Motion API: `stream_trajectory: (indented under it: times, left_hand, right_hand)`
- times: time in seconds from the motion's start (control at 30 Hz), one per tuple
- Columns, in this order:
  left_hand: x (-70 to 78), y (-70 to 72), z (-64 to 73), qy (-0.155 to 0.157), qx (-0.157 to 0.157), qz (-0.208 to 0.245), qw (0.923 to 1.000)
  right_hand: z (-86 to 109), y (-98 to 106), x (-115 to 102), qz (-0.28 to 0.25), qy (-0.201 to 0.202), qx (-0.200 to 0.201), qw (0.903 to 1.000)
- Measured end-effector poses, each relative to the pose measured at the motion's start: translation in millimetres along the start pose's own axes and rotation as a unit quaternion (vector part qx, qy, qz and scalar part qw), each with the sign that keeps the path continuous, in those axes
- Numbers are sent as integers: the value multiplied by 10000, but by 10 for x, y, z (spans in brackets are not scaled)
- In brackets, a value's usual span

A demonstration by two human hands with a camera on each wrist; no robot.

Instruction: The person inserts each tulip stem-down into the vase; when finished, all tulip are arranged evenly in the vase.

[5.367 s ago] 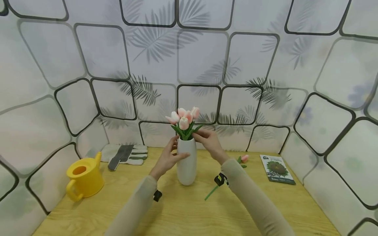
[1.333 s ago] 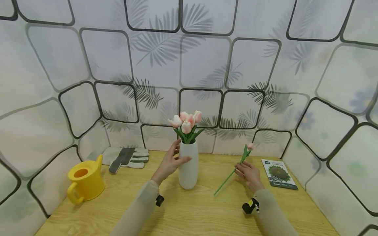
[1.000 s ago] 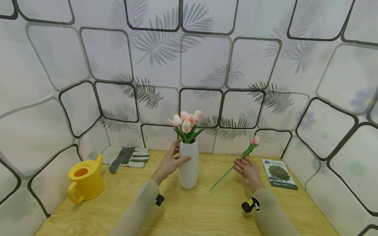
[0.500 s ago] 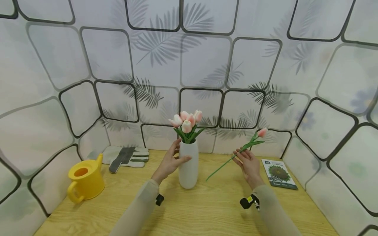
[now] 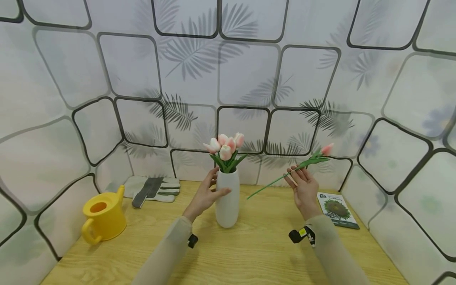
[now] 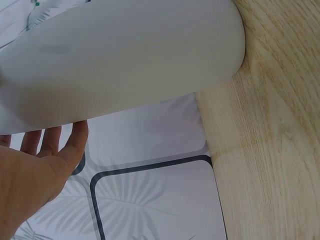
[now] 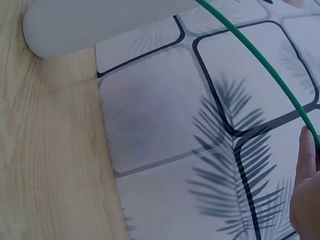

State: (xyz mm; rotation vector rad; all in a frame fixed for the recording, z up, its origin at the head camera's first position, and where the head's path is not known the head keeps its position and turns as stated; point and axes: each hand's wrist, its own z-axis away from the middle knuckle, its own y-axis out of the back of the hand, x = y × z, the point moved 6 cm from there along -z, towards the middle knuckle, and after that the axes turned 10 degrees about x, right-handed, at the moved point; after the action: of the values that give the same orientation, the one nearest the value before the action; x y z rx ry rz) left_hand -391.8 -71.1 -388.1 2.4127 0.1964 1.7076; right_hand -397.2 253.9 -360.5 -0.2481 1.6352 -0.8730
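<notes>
A white vase (image 5: pixel 228 202) stands upright on the wooden table with several pink-and-white tulips (image 5: pixel 225 152) in it. My left hand (image 5: pixel 204 198) holds the vase from its left side, thumb across the front and fingers round the back; in the left wrist view those fingertips meet the white wall of the vase (image 6: pixel 130 65). To the right, my right hand (image 5: pixel 305 190) pinches a single tulip (image 5: pixel 313 159) by its green stem, above the table. Its pink head points up and right, and the stem's lower end slants down toward the vase. The right wrist view shows the stem (image 7: pixel 260 55) at a fingertip.
A yellow watering can (image 5: pixel 104 215) stands at the left. Behind it lie grey-and-white gloves (image 5: pixel 156 190). At the right a seed packet (image 5: pixel 336 211) with a sunflower picture lies partly behind the right wrist. A patterned backdrop (image 5: pixel 246 71) encloses the table's back and sides.
My right hand left the vase's flowers, took the single tulip from the table and raised it, its stem tilting flatter. My left hand has stayed at the vase.
</notes>
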Motion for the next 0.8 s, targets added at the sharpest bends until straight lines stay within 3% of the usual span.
stream_trajectory:
  times: [0.4, 0.53, 0.8]
  left_hand:
    - [-11, 0, -33, 11, -40, -53, 10000]
    - [-23, 5, -37, 77, -51, -89, 9999]
    - [-21, -10, -30, 84, 3, -137, 9999]
  right_hand:
    - [51, -305, -61, -309, 185, -289, 9989]
    - [74, -417, -53, -501, 45, -295, 9983]
    - [88, -666, -179, -887, 278, -267, 9953]
